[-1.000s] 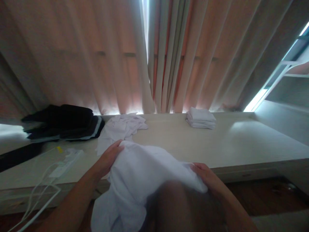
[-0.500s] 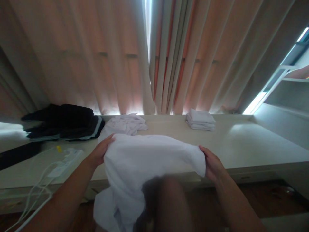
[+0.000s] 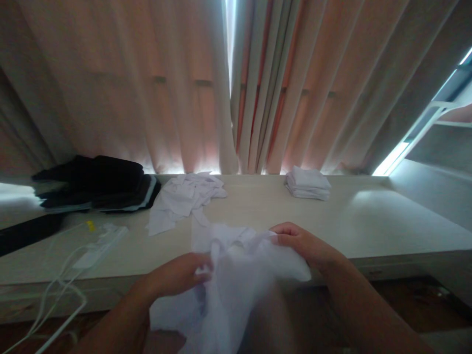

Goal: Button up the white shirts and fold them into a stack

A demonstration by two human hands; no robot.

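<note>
Nearest my view, the white cloth (image 3: 236, 280) hangs bunched between both my hands, just over the front edge of the desk (image 3: 254, 209). My left hand (image 3: 184, 275) has it at its left side, thumb and fingers pinching a fold. My right hand (image 3: 304, 243) sits higher and farther out, fingertips pinching the top edge, a loose flap hanging below them. So the line from hand to hand slants, the right end toward the window side, while the longest run of fabric drops between them to the bottom of my view (its lower end is cut off, so I can't judge the full length).

A thin tail of white reaches up from the left part of the bunch toward the crumpled white heap (image 3: 184, 194); I can't tell whether the two touch. That heap lies beyond my left hand, the nearer of the two to it. The folded white stack (image 3: 308, 184) lies straight beyond my right hand, well apart from it.

Off to the left are a power strip (image 3: 101, 248) with pale cables (image 3: 61, 282), then a dark pile (image 3: 106, 184) of cloth. Behind everything hang the curtains (image 3: 177, 88).
</note>
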